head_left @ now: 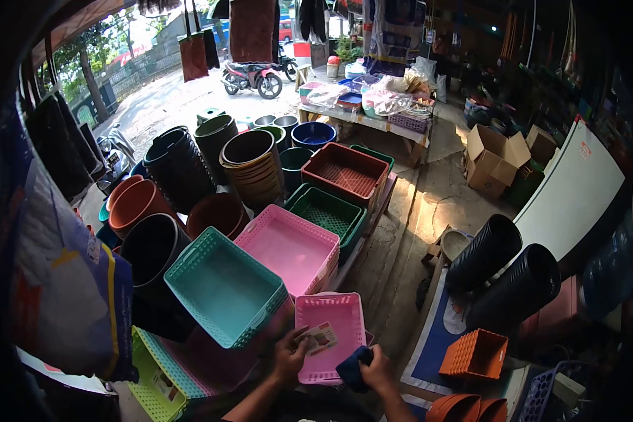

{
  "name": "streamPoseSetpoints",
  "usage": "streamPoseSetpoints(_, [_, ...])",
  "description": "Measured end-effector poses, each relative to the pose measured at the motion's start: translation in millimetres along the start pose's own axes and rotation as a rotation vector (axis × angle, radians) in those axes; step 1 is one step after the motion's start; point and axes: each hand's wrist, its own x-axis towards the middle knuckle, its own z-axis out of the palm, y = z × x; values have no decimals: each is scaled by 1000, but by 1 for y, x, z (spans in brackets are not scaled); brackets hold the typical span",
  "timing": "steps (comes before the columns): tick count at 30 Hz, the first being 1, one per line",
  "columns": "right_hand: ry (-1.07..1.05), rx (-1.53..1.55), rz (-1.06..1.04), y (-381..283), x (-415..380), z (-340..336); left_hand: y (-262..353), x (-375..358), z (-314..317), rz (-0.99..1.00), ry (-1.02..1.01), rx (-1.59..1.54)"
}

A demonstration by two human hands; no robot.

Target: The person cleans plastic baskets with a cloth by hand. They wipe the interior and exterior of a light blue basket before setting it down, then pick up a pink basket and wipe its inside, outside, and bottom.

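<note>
1. Shaded shopfront, concrete floor [408, 232], bright street behind. Stock sits close around the wearer, sorted by shape.
2. Small pink basket [340, 320] is right in front, low centre, open side up and facing the wearer, so the inside is easy to see and reach. Support under it is hidden.
3. Left hand [287, 362]: thumb and fingers closed on the left edge of a label card [322, 338], over the basket. Edge grip leaves most of the print showing. Can't tell if the card is loose or stuck down.
4. Right hand [379, 371]: fingers curled round a bunched dark blue cloth [352, 368] at the basket's near right corner. Bunching likely makes a pad that fits the palm.
5. Teal basket [225, 288] is tilted beside the large pink basket [288, 246]; red-brown basket [348, 172] further back. Rims up, probably so sizes and colours read quickly.
6. Black pots [487, 253] lie tilted in nested stacks on the right, orange pots [471, 355] nested nearer. Nesting presumably saves space.
</note>
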Motion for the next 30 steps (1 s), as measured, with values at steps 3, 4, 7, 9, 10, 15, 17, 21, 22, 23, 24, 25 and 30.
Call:
streamPoseSetpoints(3, [49,52,45,9,-16,16,-6,-20,-32,-42,37,46])
streamPoseSetpoints(4, [46,53,49,11,-22,21,-17,-27,-44,-56,81,45])
streamPoseSetpoints(7, [151,93,49,8,-38,37,-37,-47,-80,-115,193,-82])
streamPoseSetpoints(9, [191,122,36,12,-48,53,-40,-64,-101,-176,354,-87])
streamPoseSetpoints(10, [207,125,39,11,-54,58,-45,-71,-111,-202,364,-76])
streamPoseSetpoints(15, [240,189,172,21,-71,93,-52,-99,-142,-283,652,-252])
streamPoseSetpoints(17, [232,215,174,38,-77,109,-62,-104,-150,-337,732,-245])
streamPoseSetpoints(21, [230,274,231,51,-91,134,-160,-97,-195,-355,834,-455])
streamPoseSetpoints(22, [234,280,247,54,-96,139,-194,-91,-213,-364,826,-441])
streamPoseSetpoints(23, [232,264,232,54,-100,144,-232,-84,-234,-399,852,-181])
streamPoseSetpoints(24, [228,246,215,53,-102,148,-251,-82,-245,-428,870,78])
streamPoseSetpoints(25, [206,245,247,41,-108,145,-218,-99,-242,-435,866,85])
streamPoseSetpoints(30, [255,196,211,38,-125,158,-133,-92,-189,-180,787,-66])
